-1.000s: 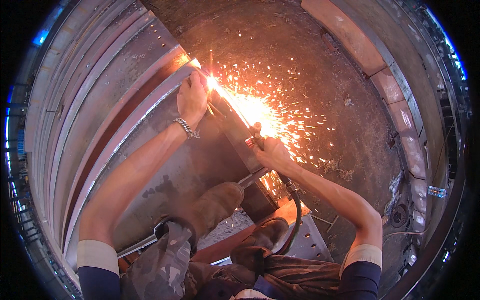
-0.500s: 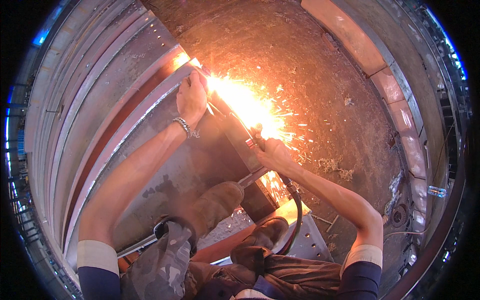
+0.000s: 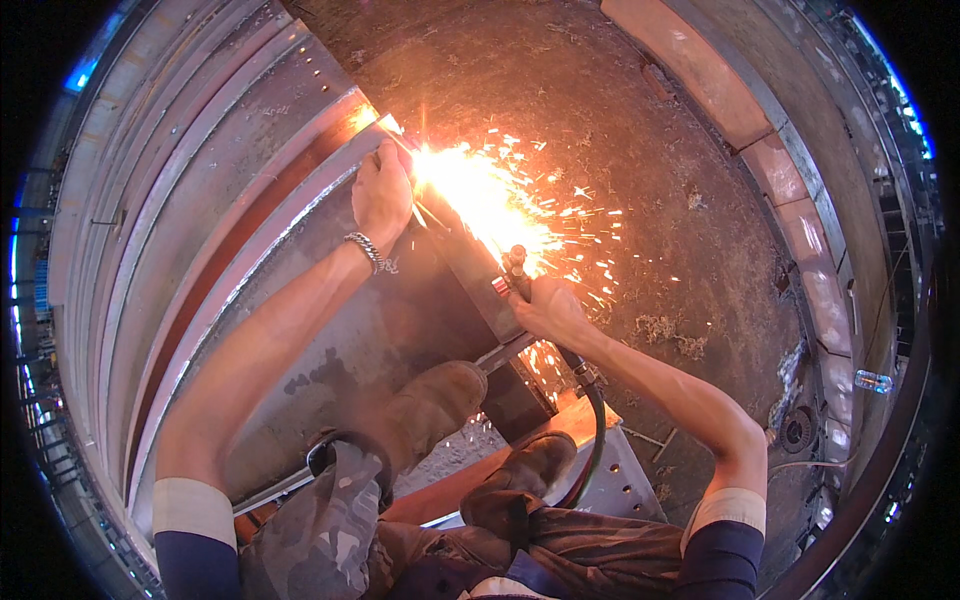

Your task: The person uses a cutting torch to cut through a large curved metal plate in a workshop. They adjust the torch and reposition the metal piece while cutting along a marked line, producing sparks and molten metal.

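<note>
My right hand [image 3: 553, 310] is wrapped around the handle of a cutting torch [image 3: 517, 262], with brass-coloured valve parts showing above the fingers. A dark hose [image 3: 597, 410] runs from its rear down toward my legs. Farther up and left, my left hand [image 3: 383, 192] is closed beside the white-hot glare [image 3: 465, 185], at the edge of a steel plate [image 3: 350, 330]. Thin strips show just below its fingers, but what it grips is lost in the glare. Sparks spray right from the glare, which also hides the torch's front end.
Curved steel ribs [image 3: 190, 190] stand in rows on the left. My boots [image 3: 445, 390] rest close to the plate and a drilled steel piece [image 3: 630, 475]. Brown, debris-strewn floor [image 3: 690, 260] lies to the right, bounded by a curved segmented rim [image 3: 800, 235]. A clear bottle [image 3: 873, 382] lies at far right.
The spark spray has become smaller, so the torch's valve parts show more clearly. Both hands stay in nearly the same places.
</note>
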`<state>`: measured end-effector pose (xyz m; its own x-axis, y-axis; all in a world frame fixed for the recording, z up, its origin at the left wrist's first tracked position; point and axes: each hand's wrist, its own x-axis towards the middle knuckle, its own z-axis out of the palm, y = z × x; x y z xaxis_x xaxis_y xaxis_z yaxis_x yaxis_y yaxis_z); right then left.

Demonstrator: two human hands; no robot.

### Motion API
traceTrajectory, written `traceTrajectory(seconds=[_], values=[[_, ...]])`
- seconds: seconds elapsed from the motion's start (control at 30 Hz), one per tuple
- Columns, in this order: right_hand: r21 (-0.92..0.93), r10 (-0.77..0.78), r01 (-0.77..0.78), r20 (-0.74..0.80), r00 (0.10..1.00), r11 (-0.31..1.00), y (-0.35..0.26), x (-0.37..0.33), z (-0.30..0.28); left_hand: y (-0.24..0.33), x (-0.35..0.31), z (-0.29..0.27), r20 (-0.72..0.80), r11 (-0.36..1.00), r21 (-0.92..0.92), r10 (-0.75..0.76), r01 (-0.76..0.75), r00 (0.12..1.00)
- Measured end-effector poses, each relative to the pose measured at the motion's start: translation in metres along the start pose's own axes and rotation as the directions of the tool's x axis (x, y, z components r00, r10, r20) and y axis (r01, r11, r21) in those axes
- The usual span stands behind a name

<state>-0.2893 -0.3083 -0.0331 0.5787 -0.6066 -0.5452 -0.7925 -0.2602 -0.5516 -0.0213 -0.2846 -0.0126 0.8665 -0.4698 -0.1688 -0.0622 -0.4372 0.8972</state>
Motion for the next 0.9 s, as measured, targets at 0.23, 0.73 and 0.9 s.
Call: traceTrajectory(seconds=[0.23,0.73,0.9], values=[[0.030,-0.112,0.113,-0.027,0.993,0.993,0.001,-0.006,-0.004,-0.006,0.005,0.002,-0.032,0.999,0.033,0.022,-0.021,0.999],[-0.026,-0.057,0.060,0.103,0.993,0.998,0.000,-0.006,-0.009,-0.004,0.004,-0.002,0.007,1.000,0.015,0.008,-0.008,1.000],[0.046,-0.014,0.012,0.065,0.998,0.999,0.004,-0.008,-0.005,-0.009,0.008,-0.002,-0.001,0.999,0.037,0.009,-0.009,1.000]])
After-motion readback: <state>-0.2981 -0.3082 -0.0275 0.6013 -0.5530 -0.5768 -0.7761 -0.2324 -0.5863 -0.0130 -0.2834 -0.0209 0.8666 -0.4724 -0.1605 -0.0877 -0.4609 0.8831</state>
